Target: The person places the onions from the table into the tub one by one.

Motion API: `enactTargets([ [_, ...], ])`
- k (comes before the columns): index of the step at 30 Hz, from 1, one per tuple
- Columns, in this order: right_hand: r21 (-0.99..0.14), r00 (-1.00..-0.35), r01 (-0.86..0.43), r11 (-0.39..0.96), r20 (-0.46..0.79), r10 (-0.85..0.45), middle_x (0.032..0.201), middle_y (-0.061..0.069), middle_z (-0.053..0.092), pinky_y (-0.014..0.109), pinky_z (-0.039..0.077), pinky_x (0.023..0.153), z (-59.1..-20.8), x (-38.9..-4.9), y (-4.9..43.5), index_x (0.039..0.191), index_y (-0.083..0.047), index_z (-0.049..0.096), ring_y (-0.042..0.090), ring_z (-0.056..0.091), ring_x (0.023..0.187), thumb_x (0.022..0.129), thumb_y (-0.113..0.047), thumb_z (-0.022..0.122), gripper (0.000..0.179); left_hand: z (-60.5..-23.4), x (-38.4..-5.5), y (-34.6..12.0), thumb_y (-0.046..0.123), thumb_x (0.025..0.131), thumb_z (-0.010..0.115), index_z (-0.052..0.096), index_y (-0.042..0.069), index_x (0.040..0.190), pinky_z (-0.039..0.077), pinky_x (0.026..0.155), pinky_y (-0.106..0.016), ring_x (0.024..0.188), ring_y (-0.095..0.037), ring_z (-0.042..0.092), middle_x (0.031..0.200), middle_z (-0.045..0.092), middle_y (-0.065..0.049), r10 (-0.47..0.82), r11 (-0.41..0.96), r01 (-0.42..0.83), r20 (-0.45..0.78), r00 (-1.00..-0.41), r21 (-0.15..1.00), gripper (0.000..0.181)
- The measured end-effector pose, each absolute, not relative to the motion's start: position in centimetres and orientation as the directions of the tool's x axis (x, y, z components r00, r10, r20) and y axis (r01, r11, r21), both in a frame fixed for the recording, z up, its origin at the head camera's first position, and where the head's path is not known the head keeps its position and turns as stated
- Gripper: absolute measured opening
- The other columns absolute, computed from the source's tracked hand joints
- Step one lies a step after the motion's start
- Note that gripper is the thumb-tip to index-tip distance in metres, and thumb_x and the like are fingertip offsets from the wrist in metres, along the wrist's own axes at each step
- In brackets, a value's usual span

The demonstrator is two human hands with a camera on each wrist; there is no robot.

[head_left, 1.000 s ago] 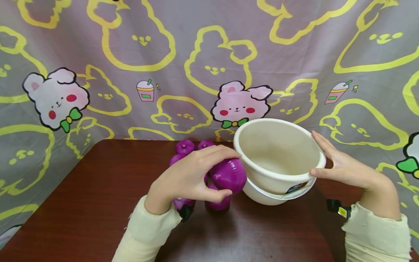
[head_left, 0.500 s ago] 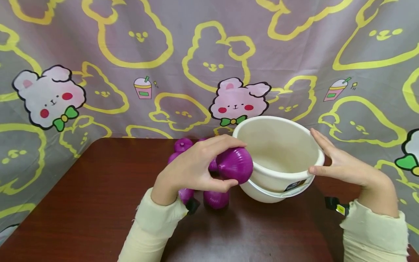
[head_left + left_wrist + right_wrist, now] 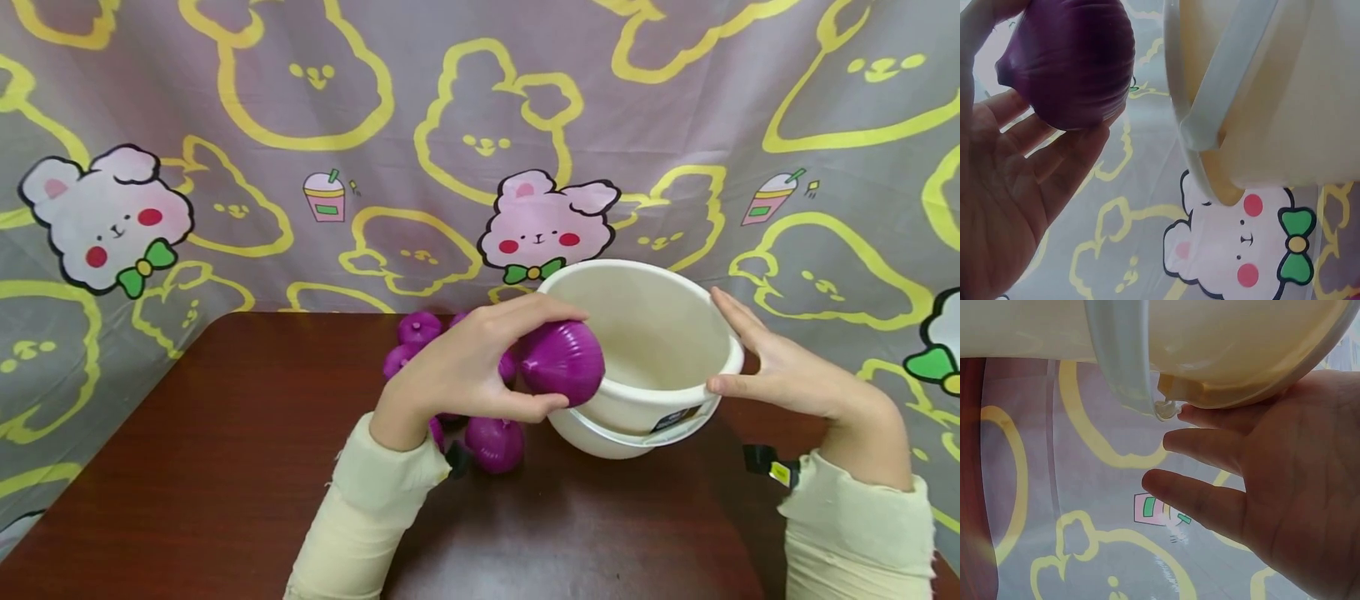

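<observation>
In the head view my left hand point(image 3: 472, 358) grips a purple onion point(image 3: 566, 362) between thumb and fingers, its pointed end towards the palm. The onion overlaps the left rim of a cream-white bucket point(image 3: 633, 265) in that view. A gap shows between the onion point(image 3: 1075, 62) and the bucket's rim point(image 3: 1175, 81) in the left wrist view. My right hand point(image 3: 798, 367) rests against the bucket's right rim, thumb at the front and fingers spread along the side. Its lower fingers point(image 3: 1200, 503) stretch out straight below the rim in the right wrist view. The visible inside of the bucket is bare.
More purple onions point(image 3: 495, 442) stand in a group on the dark wooden table point(image 3: 225, 442), partly hidden behind my left hand. The bucket's handle point(image 3: 1122, 356) hangs down around its front. A cartoon-printed cloth point(image 3: 420, 167) hangs right behind the table.
My left hand has moved right and slightly up with the onion, from beside the bucket to over its left rim. The right hand has kept its place on the bucket.
</observation>
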State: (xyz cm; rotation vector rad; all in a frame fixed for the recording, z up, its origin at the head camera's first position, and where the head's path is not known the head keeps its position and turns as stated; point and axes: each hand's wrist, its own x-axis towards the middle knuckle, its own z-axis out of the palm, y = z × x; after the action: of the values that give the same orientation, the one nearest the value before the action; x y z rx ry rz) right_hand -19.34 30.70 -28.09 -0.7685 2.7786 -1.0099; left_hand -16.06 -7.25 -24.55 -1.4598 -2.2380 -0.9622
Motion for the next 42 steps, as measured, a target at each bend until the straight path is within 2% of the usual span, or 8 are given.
enactTargets([
  [8,-0.621,-0.868,-0.433,0.653,0.091,-0.488,0.167,0.018,-0.008,0.063,0.006,0.117,-28.1,-19.3,30.7,0.16,-0.019,-0.008,0.043,-0.003,0.15,0.084,-0.02,0.073,0.111,-24.7,-16.7,-6.1,0.032,0.077,0.083,0.054,0.012,0.136,0.05,0.096,-0.017,0.116,-0.007,0.055,0.129,0.06,0.0,0.695,0.248,0.899,0.58,-0.425,0.362,0.069],
  [15,-0.628,-0.875,-0.411,0.661,0.067,-0.48,0.166,0.02,-0.009,0.081,0.016,0.104,-27.8,-19.3,30.6,0.16,-0.017,-0.009,0.052,0.001,0.147,0.082,-0.02,0.075,0.114,-25.0,-17.6,-5.4,0.029,0.078,0.083,0.053,0.011,0.137,0.053,0.092,-0.019,0.114,-0.007,0.056,0.129,0.06,-0.002,0.68,0.195,0.89,0.596,-0.426,0.413,0.069],
  [25,-0.629,-0.878,-0.403,0.664,0.061,-0.475,0.166,0.019,-0.009,0.082,0.017,0.102,-27.8,-19.2,30.5,0.16,-0.019,-0.009,0.052,0.001,0.147,0.083,-0.021,0.075,0.114,-25.6,-18.6,-4.9,0.027,0.077,0.084,0.053,0.01,0.138,0.055,0.085,-0.018,0.115,-0.008,0.056,0.134,0.059,-0.003,0.627,0.184,0.877,0.634,-0.453,0.445,0.07],
  [32,-0.629,-0.875,-0.412,0.659,0.072,-0.478,0.166,0.02,-0.008,0.081,0.012,0.105,-28.0,-19.3,30.6,0.16,-0.019,-0.009,0.051,-0.001,0.148,0.083,-0.021,0.075,0.114,-25.7,-18.9,-4.0,0.025,0.077,0.085,0.053,0.008,0.138,0.049,0.099,-0.019,0.119,-0.008,0.056,0.135,0.058,-0.004,0.615,0.148,0.884,0.659,-0.433,0.443,0.07],
  [42,-0.61,-0.876,-0.418,0.673,0.075,-0.476,0.166,0.02,-0.007,0.082,0.016,0.102,-28.1,-19.3,30.7,0.16,-0.019,-0.008,0.053,0.003,0.147,0.083,-0.021,0.074,0.112,-26.2,-19.6,-3.1,0.023,0.076,0.086,0.053,0.007,0.137,0.051,0.096,-0.019,0.116,-0.008,0.057,0.132,0.059,-0.005,0.61,0.132,0.881,0.663,-0.434,0.455,0.071],
])
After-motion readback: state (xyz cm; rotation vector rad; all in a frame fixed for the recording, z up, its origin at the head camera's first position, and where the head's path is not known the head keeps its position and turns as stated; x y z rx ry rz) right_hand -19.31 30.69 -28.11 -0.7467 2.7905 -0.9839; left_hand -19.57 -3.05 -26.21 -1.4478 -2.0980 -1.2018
